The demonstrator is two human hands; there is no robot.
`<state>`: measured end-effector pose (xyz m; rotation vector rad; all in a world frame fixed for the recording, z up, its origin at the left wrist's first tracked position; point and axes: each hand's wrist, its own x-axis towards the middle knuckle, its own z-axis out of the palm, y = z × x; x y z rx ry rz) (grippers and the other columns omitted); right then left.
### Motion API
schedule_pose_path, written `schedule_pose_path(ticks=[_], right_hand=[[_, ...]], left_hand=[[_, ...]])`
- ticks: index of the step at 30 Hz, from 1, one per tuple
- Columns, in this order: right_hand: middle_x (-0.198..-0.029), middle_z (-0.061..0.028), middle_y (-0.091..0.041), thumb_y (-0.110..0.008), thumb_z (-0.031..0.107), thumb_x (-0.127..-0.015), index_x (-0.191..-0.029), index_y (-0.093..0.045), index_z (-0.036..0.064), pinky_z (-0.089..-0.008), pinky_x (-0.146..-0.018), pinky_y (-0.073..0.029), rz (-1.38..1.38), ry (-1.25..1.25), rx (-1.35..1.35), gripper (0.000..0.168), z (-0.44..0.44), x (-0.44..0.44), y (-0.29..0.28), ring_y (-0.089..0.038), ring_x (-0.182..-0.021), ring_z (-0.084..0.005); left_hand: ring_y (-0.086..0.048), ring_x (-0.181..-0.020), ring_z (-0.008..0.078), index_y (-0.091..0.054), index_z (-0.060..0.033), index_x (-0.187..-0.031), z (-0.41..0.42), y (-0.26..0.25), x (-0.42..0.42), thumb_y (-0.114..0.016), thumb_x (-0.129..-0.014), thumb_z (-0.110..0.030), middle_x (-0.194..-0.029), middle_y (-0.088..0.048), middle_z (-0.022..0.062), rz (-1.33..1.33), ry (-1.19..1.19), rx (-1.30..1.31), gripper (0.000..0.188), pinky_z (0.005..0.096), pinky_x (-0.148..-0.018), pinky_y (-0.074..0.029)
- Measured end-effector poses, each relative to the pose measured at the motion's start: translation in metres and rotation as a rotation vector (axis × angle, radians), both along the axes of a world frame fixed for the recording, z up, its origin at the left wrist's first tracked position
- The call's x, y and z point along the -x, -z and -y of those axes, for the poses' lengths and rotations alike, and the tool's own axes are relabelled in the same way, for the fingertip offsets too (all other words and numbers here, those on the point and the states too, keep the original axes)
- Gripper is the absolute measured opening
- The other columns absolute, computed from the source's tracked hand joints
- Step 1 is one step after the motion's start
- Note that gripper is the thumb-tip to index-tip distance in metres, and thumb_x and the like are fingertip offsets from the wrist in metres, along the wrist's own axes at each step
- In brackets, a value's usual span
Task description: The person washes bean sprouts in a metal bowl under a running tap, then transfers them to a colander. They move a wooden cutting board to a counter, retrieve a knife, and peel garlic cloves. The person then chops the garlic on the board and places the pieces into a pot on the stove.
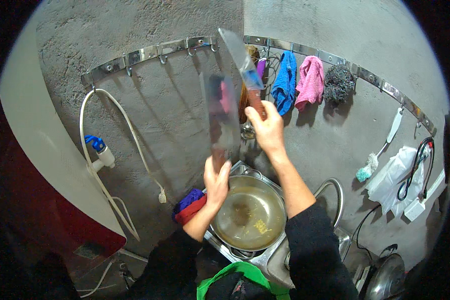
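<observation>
My left hand (215,183) grips the brown handle of a cleaver (225,101). Its broad blade points up the wall and is blurred. Higher and to the right, my right hand (269,129) is closed around the reddish-brown handle of a kitchen knife (238,52). That knife's blade tilts up to the left, and the two blades are apart. Below both hands, a round metal pan (272,193) with loop handles sits on the steel sink (228,252). Cloudy liquid lies in the pan, with yellow bits (261,226) and a dark patch.
A curved metal hook rail (142,55) runs around the corner, holding a blue cloth (285,82), a pink cloth (309,80) and a wire scourer (339,83). The curved faucet (337,198) rises at right. A pale hose (129,116) hangs left beside a blue-handled valve (105,154).
</observation>
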<state>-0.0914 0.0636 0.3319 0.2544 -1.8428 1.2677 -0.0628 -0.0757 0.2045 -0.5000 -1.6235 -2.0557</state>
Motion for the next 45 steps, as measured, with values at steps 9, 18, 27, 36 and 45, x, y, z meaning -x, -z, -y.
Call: schedule_pose_path(ticks=[9, 18, 27, 36, 45], right_hand=[[-0.082, -0.0178, -0.064, -0.058, 0.041, -0.080, -0.098, -0.054, 0.008, -0.0452, -0.069, -0.046, 0.264, 0.096, -0.073, 0.038, 0.032, 0.012, 0.007, -0.061, -0.081, -0.0370], [-0.078, -0.0180, -0.063, -0.060, 0.043, -0.078, -0.097, -0.054, 0.006, -0.0443, -0.069, -0.046, 0.282, 0.107, -0.104, 0.042, 0.032, 0.008, 0.009, -0.061, -0.077, -0.0360], [-0.105, -0.0176, -0.058, -0.064, 0.035, -0.078, -0.120, -0.047, -0.002, -0.0366, -0.078, -0.046, 0.079, 0.055, -0.093, 0.058, 0.032, -0.027, 0.051, -0.059, -0.090, -0.0262], [-0.104, -0.0099, -0.059, -0.058, 0.019, -0.087, -0.113, -0.048, -0.001, -0.0271, -0.082, -0.044, 0.448, -0.424, 0.172, 0.034, 0.061, -0.219, 0.177, -0.054, -0.093, -0.0133], [-0.097, -0.0127, -0.065, -0.055, 0.012, -0.087, -0.105, -0.054, -0.003, -0.0310, -0.066, -0.050, 0.239, -0.048, 0.252, 0.024, 0.004, -0.448, 0.191, -0.061, -0.076, -0.0143]], left_hand=[[-0.048, -0.073, 0.0084, -0.050, -0.0027, -0.102, 0.065, 0.076, -0.077, -0.055, -0.083, -0.005, -0.084, -0.052, 0.0006, 0.218, -0.033, -0.088, 0.020, 0.0236, -0.066, -0.041], [-0.047, -0.058, 0.0069, -0.048, -0.0058, -0.092, 0.085, 0.062, -0.107, -0.054, -0.082, -0.006, -0.069, -0.050, -0.0011, 0.294, -0.032, -0.107, 0.012, 0.0215, -0.053, -0.038], [-0.049, -0.070, 0.0084, -0.047, -0.0039, -0.096, 0.072, 0.065, -0.123, -0.054, -0.083, -0.005, -0.080, -0.051, 0.0005, 0.278, -0.009, -0.057, 0.015, 0.0233, -0.064, -0.041], [-0.050, -0.095, 0.0302, -0.042, 0.0057, -0.123, 0.027, 0.089, -0.167, -0.068, -0.071, -0.007, -0.109, -0.052, 0.0185, -0.352, -0.112, 0.422, 0.060, 0.0388, -0.083, -0.040], [-0.054, -0.091, 0.0314, -0.053, 0.0034, -0.111, -0.016, 0.104, -0.316, -0.064, -0.075, -0.019, -0.103, -0.056, 0.0160, -0.683, 0.583, 0.490, 0.044, 0.0399, -0.080, -0.042]])
